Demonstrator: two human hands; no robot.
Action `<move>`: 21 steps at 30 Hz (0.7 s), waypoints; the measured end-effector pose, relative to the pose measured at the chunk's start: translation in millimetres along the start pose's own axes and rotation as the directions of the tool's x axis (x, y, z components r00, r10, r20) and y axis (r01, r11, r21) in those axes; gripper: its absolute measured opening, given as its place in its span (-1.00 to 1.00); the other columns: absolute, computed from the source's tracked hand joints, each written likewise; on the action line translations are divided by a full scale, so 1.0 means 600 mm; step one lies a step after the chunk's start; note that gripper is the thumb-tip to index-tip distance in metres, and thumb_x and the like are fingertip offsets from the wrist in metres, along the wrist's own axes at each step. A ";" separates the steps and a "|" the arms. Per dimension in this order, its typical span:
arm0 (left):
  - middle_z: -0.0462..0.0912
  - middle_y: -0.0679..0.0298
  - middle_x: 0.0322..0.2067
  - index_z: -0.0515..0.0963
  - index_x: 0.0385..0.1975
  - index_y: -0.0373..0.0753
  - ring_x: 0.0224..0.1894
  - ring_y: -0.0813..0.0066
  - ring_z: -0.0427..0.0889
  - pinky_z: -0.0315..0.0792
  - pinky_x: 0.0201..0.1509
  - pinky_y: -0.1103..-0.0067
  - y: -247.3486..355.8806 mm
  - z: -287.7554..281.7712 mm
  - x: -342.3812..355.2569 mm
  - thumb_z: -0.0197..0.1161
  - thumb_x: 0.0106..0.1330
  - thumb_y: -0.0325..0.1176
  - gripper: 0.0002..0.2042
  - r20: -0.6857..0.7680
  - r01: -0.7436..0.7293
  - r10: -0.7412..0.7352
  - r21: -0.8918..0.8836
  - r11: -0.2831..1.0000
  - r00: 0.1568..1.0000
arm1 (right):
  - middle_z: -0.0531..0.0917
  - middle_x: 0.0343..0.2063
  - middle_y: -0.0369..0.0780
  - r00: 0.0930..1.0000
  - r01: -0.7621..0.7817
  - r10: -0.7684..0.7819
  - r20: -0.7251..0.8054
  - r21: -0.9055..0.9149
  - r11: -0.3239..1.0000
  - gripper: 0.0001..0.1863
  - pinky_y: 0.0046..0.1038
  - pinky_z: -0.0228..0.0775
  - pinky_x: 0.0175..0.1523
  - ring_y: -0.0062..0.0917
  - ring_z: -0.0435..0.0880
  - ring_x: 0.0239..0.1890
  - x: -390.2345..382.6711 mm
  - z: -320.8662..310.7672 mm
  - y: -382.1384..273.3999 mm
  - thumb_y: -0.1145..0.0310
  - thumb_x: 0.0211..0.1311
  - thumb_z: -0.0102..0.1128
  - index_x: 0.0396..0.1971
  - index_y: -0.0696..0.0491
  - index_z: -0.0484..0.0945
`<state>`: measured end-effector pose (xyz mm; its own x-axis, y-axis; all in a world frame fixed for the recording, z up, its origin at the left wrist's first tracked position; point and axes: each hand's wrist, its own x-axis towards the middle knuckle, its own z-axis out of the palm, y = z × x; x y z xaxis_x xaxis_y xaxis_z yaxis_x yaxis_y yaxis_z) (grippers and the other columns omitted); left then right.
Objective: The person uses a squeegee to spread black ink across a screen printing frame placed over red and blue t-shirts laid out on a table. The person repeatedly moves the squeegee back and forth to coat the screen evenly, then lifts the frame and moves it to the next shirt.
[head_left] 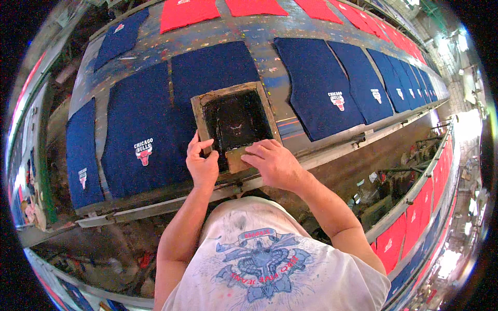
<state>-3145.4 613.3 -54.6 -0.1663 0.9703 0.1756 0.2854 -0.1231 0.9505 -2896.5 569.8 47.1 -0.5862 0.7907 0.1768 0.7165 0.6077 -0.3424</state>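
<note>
A wooden-edged printing screen (225, 89) with dark mesh lies on a navy fabric piece (210, 65) at the near edge of the long table. A small animal-head design shows faintly in its mesh. My left hand (203, 161) grips the frame's near left corner, thumb and forefinger bent around it. In my right hand (278, 165), fingers pinch the top of a flat wooden squeegee (236, 162) standing at the near end of the screen. The squeegee's lower edge is hidden. Left of the screen, another navy piece (136, 106) carries a red-and-white bull emblem.
More printed navy pieces (317, 78) run along the table (207, 37) to the right. Red pieces (189, 14) line its far side. A metal rail (150, 208) borders the near edge. Behind me on the right, another table holds red pieces (390, 239).
</note>
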 end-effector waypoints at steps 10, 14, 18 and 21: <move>0.63 -0.07 0.38 0.58 0.46 -0.29 0.45 -0.07 0.53 0.40 0.58 0.11 0.010 -0.007 0.002 0.47 0.28 -0.53 -0.34 0.065 -0.075 0.060 0.265 0.961 0.996 | 0.81 -0.04 -0.05 0.986 -0.085 0.062 0.158 0.145 0.986 -0.66 -0.05 0.61 0.27 -0.03 0.75 0.10 0.082 -0.050 0.045 0.59 0.30 0.32 0.05 0.08 0.79; 0.68 0.02 0.24 0.64 0.39 -0.31 0.35 -0.03 0.53 0.43 0.44 0.08 0.038 -0.028 0.019 0.38 0.44 -0.37 -0.50 0.215 -0.297 0.208 0.600 0.743 0.954 | 0.81 -0.01 -0.04 0.995 -0.065 0.053 0.090 0.138 0.988 -0.66 -0.03 0.58 0.31 0.01 0.72 0.16 0.139 -0.036 0.096 0.60 0.33 0.25 0.05 0.09 0.78; 0.72 0.09 0.09 0.74 0.27 -0.27 0.27 0.02 0.57 0.48 0.34 0.11 0.066 -0.032 0.035 0.31 0.49 -0.37 -0.61 0.293 -0.330 0.166 0.705 0.628 0.942 | 0.80 0.06 -0.05 0.997 -0.024 0.032 -0.066 0.111 0.994 -0.60 -0.04 0.55 0.38 -0.01 0.69 0.23 0.189 -0.013 0.135 0.62 0.31 0.21 0.10 0.08 0.77; 0.74 0.09 0.06 0.75 0.24 -0.28 0.24 0.02 0.58 0.48 0.33 0.11 0.080 -0.025 0.044 0.30 0.46 -0.40 -0.62 0.312 -0.302 0.087 0.754 0.584 0.946 | 0.80 0.08 -0.09 0.994 0.059 -0.048 -0.103 0.106 0.993 -0.49 -0.06 0.54 0.39 -0.07 0.71 0.20 0.198 -0.008 0.155 0.62 0.21 0.24 0.17 0.05 0.76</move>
<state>-3150.3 629.9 -0.4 0.1621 0.9723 0.1684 0.9281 -0.2081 0.3086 -2897.8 720.7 40.7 -0.5781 0.7639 0.2868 0.6366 0.6421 -0.4270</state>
